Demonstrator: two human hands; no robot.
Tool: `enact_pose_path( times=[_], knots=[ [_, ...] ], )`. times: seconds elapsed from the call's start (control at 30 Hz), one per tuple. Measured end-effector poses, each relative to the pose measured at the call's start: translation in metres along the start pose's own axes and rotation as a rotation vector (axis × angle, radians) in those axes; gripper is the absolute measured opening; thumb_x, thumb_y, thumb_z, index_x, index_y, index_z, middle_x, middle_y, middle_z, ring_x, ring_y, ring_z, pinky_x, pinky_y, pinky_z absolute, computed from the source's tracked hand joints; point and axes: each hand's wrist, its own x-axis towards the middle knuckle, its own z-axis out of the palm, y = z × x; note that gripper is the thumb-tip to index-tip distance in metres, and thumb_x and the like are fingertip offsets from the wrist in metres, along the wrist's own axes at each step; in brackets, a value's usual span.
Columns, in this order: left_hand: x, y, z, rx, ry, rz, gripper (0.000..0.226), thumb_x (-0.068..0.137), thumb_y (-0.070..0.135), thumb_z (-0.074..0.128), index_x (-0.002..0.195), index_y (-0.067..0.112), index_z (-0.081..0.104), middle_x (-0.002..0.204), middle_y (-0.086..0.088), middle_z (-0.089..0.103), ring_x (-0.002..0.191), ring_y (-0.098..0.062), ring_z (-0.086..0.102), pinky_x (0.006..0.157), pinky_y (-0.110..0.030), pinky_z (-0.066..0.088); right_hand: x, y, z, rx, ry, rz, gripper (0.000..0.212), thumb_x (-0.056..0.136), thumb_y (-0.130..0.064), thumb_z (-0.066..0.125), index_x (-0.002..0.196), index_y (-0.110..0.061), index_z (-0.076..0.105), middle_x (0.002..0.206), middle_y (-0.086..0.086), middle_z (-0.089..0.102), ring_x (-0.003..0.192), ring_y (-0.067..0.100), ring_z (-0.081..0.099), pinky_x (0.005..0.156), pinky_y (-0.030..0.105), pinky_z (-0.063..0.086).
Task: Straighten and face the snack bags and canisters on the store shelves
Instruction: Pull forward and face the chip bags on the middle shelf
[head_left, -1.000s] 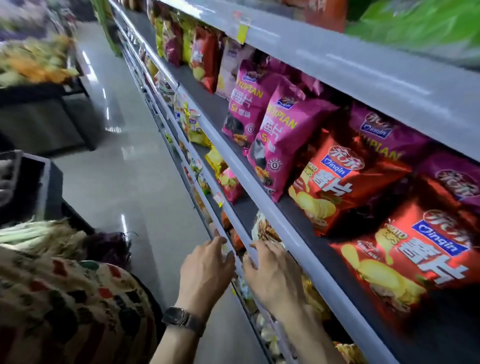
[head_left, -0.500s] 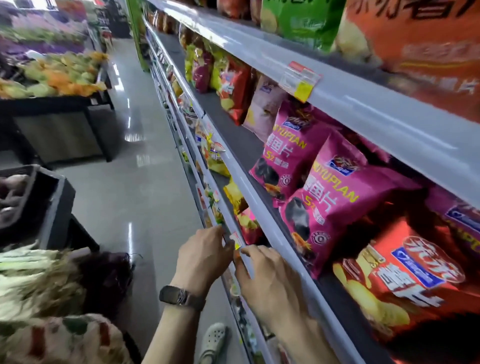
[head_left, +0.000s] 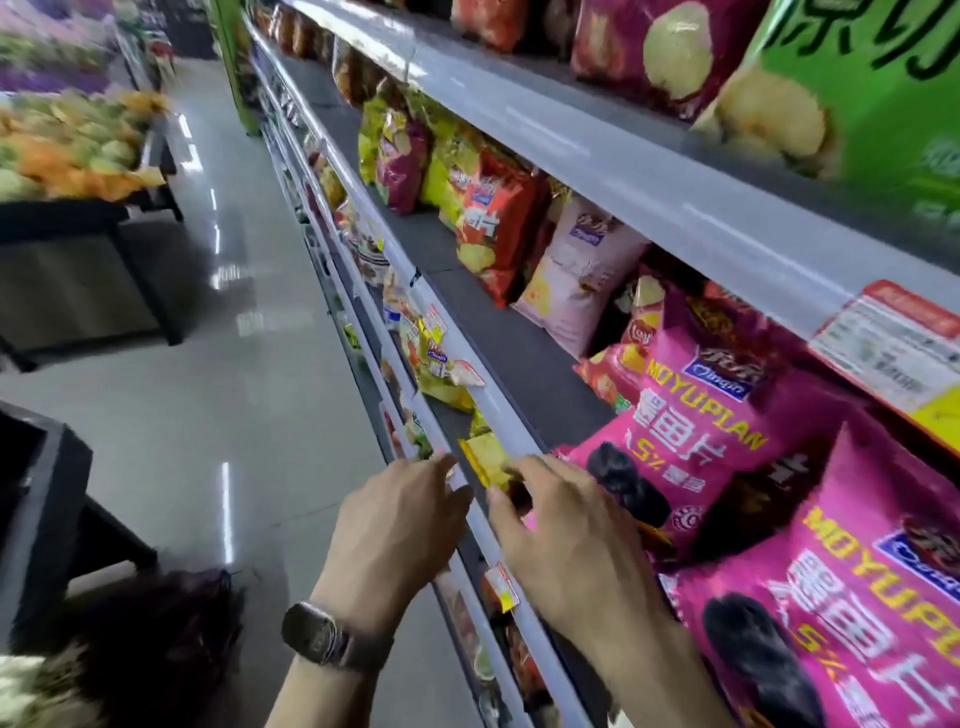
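Note:
A small yellow snack bag (head_left: 488, 460) sticks up from the lower shelf, just under the grey shelf rail (head_left: 395, 249). My right hand (head_left: 566, 530) reaches over that rail, its fingertips closed on the bag's right edge. My left hand (head_left: 400, 525), with a watch on the wrist, lies against the bag's left side; its fingers are hidden behind the back of the hand. On the shelf above, two pink bags (head_left: 691, 452) lean forward beside my right hand. Further along stand a pale bag (head_left: 582, 270) and a red bag (head_left: 493, 228).
A large green bag (head_left: 857, 78) sits on the top shelf, with a price tag (head_left: 893, 343) on the rail below it. Across the aisle stand a produce stand (head_left: 67, 150) and a black crate (head_left: 47, 493). Grey floor (head_left: 208, 389) runs between them.
My view has swung up and along the aisle. Both hands rose together along the lower shelf edge and now meet at the yellow bag.

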Motion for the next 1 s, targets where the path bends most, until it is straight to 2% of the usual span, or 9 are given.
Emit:
enact_pose_path(
  times=[0.13,0.33,0.47,0.57,0.67,0.8,0.93,1.0],
  knots=[
    [0.011,-0.002,-0.001,-0.029,0.014,0.014,0.045,0.105,0.051,0.049,0.149,0.040,0.053,0.138,0.003,0.067,0.125,-0.026,0.065,0.092,-0.035,0.053,0.018,0.006,0.008,0.028,0.038,0.003,0.035,0.102,-0.045,0.051,0.128,-0.026,0.066,0.121,-0.009,0.068,0.113,0.013,0.058,0.093,0.034,0.052],
    [0.039,-0.007,-0.011,-0.037,0.032,0.085,0.044,0.105,0.054,0.050,0.148,0.041,0.052,0.135,0.005,0.069,0.123,-0.025,0.066,0.090,-0.035,0.054,0.049,0.006,0.020,0.048,0.067,0.030,0.033,0.102,-0.046,0.052,0.127,-0.029,0.065,0.119,-0.011,0.067,0.111,0.010,0.056,0.090,0.031,0.048],
    [0.075,-0.016,-0.017,-0.040,0.045,0.140,0.039,0.106,0.055,0.048,0.141,0.043,0.056,0.130,0.009,0.070,0.119,-0.023,0.067,0.088,-0.034,0.056,0.071,0.002,0.031,0.024,0.100,0.080,0.030,0.101,-0.044,0.057,0.124,-0.027,0.066,0.117,-0.008,0.067,0.113,0.017,0.059,0.092,0.039,0.052],
    [0.111,-0.028,-0.018,-0.065,0.045,0.230,0.035,0.104,0.054,0.047,0.137,0.049,0.059,0.124,0.012,0.070,0.112,-0.018,0.068,0.082,-0.032,0.056,0.099,0.002,0.043,-0.010,0.145,0.136,0.032,0.100,-0.047,0.055,0.125,-0.031,0.065,0.120,-0.012,0.066,0.117,0.012,0.057,0.093,0.038,0.053],
    [0.148,-0.048,-0.027,-0.112,-0.007,0.294,0.036,0.101,0.058,0.046,0.135,0.051,0.056,0.122,0.014,0.071,0.107,-0.017,0.070,0.084,-0.037,0.059,0.140,-0.010,0.056,-0.036,0.205,0.198,0.030,0.099,-0.048,0.054,0.123,-0.033,0.064,0.119,-0.015,0.065,0.118,0.009,0.053,0.093,0.037,0.051],
    [0.206,-0.089,-0.053,-0.118,-0.021,0.353,0.032,0.100,0.052,0.049,0.128,0.044,0.062,0.114,0.009,0.073,0.108,-0.024,0.070,0.082,-0.037,0.057,0.201,-0.037,0.079,-0.060,0.221,0.298,0.027,0.098,-0.044,0.059,0.120,-0.030,0.067,0.120,-0.012,0.068,0.120,0.016,0.055,0.093,0.039,0.050],
    [0.256,-0.130,-0.071,-0.098,-0.036,0.369,0.039,0.103,0.054,0.053,0.141,0.046,0.057,0.118,0.011,0.074,0.113,-0.019,0.070,0.081,-0.034,0.054,0.245,-0.060,0.099,-0.062,0.233,0.378,0.027,0.098,-0.045,0.057,0.119,-0.031,0.065,0.118,-0.011,0.067,0.117,0.017,0.056,0.093,0.041,0.052],
    [0.281,-0.145,-0.075,-0.090,-0.026,0.375,0.042,0.103,0.056,0.052,0.143,0.044,0.057,0.121,0.010,0.073,0.114,-0.020,0.070,0.084,-0.036,0.058,0.264,-0.065,0.104,-0.047,0.246,0.395,0.026,0.098,-0.045,0.057,0.117,-0.029,0.066,0.116,-0.010,0.068,0.114,0.017,0.057,0.092,0.042,0.052]
  ],
)
